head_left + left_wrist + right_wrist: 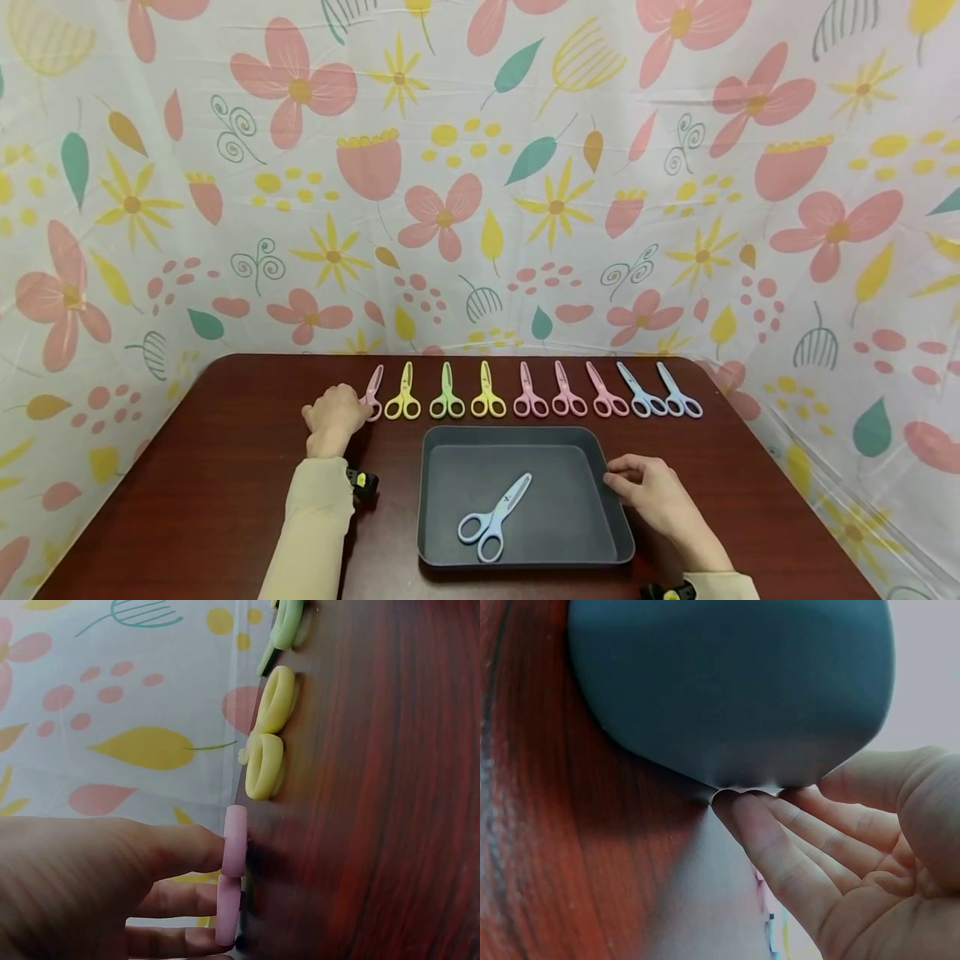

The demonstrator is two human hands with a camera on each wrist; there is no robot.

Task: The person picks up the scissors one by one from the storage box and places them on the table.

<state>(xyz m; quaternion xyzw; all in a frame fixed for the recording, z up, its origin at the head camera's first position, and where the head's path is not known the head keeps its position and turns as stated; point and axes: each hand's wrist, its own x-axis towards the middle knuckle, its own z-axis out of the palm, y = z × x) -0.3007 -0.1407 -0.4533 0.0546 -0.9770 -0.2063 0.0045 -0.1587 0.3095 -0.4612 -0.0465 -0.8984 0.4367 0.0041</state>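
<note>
At the left end of a row of scissors, my left hand [335, 415] holds a pair of pink scissors [372, 392] by its handle loops. The left wrist view shows the thumb against one pink loop [235, 841], with other fingers beside the lower loop. My right hand [660, 496] touches the outer right wall of a dark grey tray [517, 435], its fingers fairly straight. Seen from the right wrist, the fingertips [757, 821] meet the tray's outside wall [735, 690]. Light blue scissors [495, 518] lie inside the tray, blades pointing away to the upper right.
Along the table's far side lie yellow scissors [405, 396], green scissors [447, 396], more yellow scissors [486, 396], several pink scissors [528, 396] and two light blue ones [677, 396]. Behind the dark red wooden table [225, 467] hangs a flowered curtain [450, 208].
</note>
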